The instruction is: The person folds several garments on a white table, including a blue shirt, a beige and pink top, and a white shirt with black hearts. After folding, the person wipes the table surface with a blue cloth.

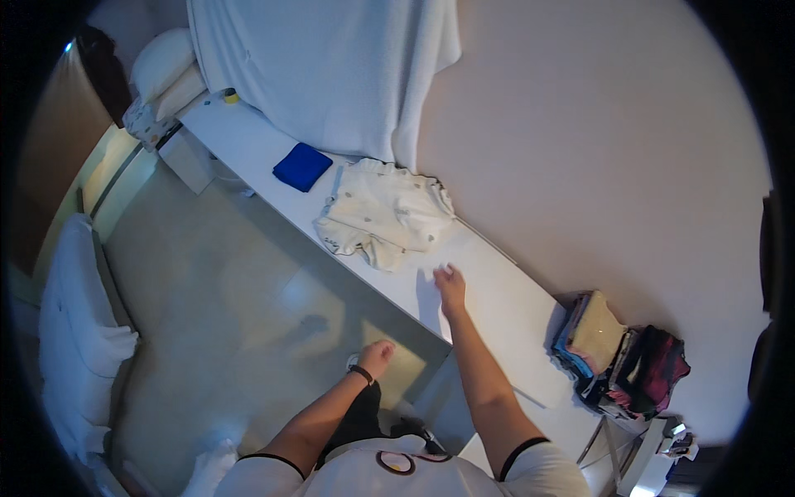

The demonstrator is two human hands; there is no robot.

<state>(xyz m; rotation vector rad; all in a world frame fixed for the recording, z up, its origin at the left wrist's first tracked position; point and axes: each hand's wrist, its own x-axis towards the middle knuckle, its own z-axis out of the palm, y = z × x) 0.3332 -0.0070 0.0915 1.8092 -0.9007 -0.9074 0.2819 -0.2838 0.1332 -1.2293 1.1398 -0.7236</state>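
Observation:
A cream garment (391, 211) with ruffled edges and small dark motifs lies spread, somewhat crumpled, on a long white table (497, 298). My right hand (451, 289) hovers over the table just on the near side of this garment, fingers loosely bent and apart, holding nothing visible. Off the table's front edge, my left hand (377, 359) hangs over the floor with its fingers curled in; nothing shows in it. A dark band circles that wrist. Beyond the garment, to the left, rests a folded blue cloth (302, 167).
Folded clothes (596, 329) and darker ones (652, 373) are stacked at the table's right end. A pale blue cloth (323, 68) hangs behind the table. A yellow roll (231, 95) sits at the far end near pillows (163, 65). White bedding (84, 335) lies left across the floor.

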